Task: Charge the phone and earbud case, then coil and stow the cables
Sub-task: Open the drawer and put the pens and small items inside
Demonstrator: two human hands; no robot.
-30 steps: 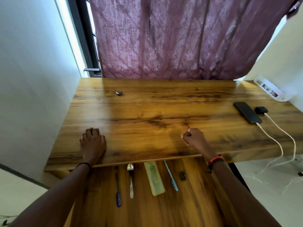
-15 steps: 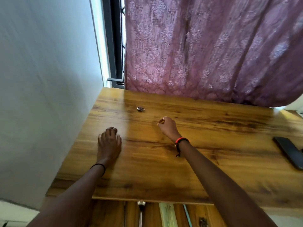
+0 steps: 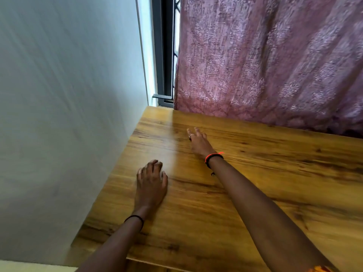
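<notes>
The phone, the earbud case and the cables are all out of the head view, so how they lie, and which way their long axes run, cannot be read here. Since this view takes in only the end of the counter (image 3: 275, 173) that meets the wall (image 3: 68, 95), they most likely sit further along the curtain (image 3: 265, 65), to the person's right.

Nearest the curtain is the right hand (image 3: 199, 143). It is stretched forward over the counter with its fingers straight and slightly spread, a ring (image 3: 191, 135) on one of them, and it stops a little short of the curtain's hem. It holds nothing that can be seen. There is a small dark spot just under its fingertips, but whether that is an object or only shadow I cannot tell.

The left hand (image 3: 151, 185) lies well back from the curtain, close to the wall. It rests palm down on the wood with its fingers loosely bent and nothing in them.

As I judge it, any move toward the chargers turns on a swing to the right. The right arm, already extended and on that side, is the better placed, though it would first have to draw back from the curtain end. The left hand is the farther one and would have to cross the body.
</notes>
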